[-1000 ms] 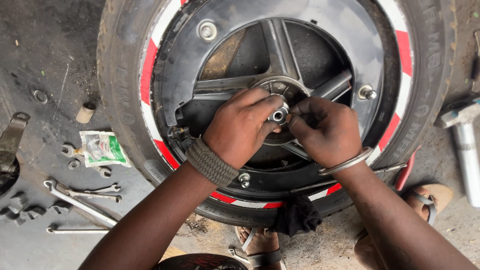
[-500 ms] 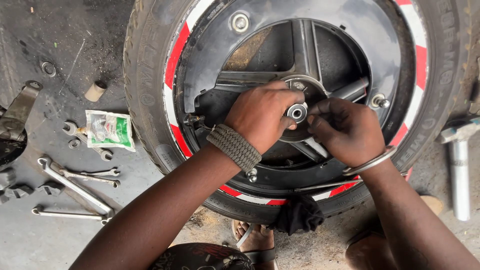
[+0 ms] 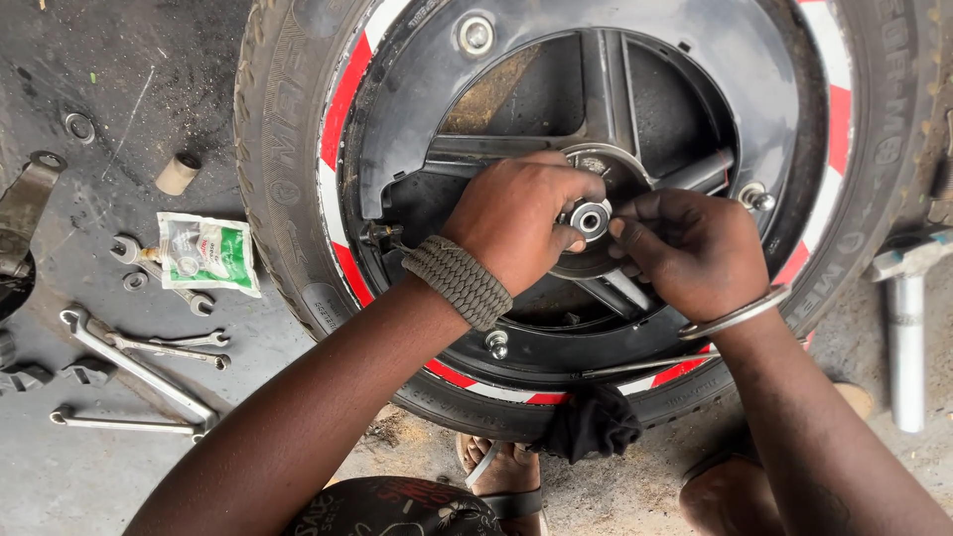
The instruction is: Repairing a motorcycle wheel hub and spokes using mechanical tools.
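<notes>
Small silver bearing (image 3: 591,218) at black wheel hub (image 3: 606,169)

Floor: grey, stained concrete floor (image 3: 119,476), dusty, gritty dirt toward the near edge. Even daylight, soft shadows only. No walls, windows or furniture in view. Left of the hands, the floor was darker and oil-marked.

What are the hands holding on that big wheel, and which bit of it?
Both hands, left and right, pinch the small round metal part at the wheel hub, fingertips on its outer edge.
</notes>
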